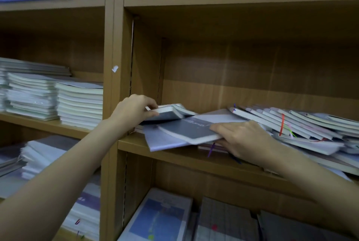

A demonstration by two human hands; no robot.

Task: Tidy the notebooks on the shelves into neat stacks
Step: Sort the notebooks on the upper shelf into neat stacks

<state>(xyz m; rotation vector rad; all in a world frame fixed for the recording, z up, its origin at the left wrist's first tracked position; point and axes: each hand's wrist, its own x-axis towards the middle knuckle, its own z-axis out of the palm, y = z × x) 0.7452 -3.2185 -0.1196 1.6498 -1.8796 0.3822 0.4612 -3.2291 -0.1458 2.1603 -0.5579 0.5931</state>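
Two hands work the middle shelf [174, 155]: my left hand [134, 111] pinches a slim, flexible notebook [169, 113] by its spine edge, my right hand [242, 139] grips the grey notebook [186, 130] beside it.

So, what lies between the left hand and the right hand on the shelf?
In the head view, between left hand and right hand lies a grey-covered notebook.

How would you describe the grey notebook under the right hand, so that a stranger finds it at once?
Look at the middle shelf of the right bookcase, at its left end. The grey notebook lies tilted on top of a pale sheet, its right edge in the right hand. Unlike the pale, ribboned notebooks slumped to its right, its cover is dark grey.
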